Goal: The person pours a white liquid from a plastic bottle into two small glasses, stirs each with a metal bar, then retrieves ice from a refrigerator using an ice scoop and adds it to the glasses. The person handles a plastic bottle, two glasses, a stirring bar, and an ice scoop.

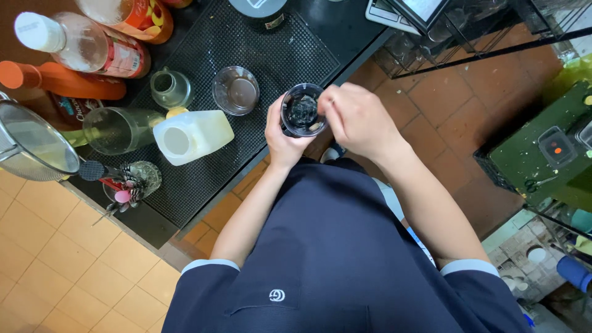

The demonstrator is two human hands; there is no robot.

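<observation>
A clear glass (302,111) with dark contents is held just off the counter's edge, in front of my chest. My left hand (279,139) wraps around its side from below. My right hand (354,117) sits at the rim on the right, fingertips pinched at the edge of the glass; whether they hold something small I cannot tell. On the black rubber mat (246,43) behind the glass stand an empty clear glass (235,90) and a small glass measuring cup (169,88).
A white plastic jug (191,135) lies on the mat next to a glass pitcher (114,129). Bottles (80,43), an orange squeeze bottle (58,79), a metal strainer (31,145) and a tool holder (132,182) crowd the left. A green crate (542,160) stands on the tile floor.
</observation>
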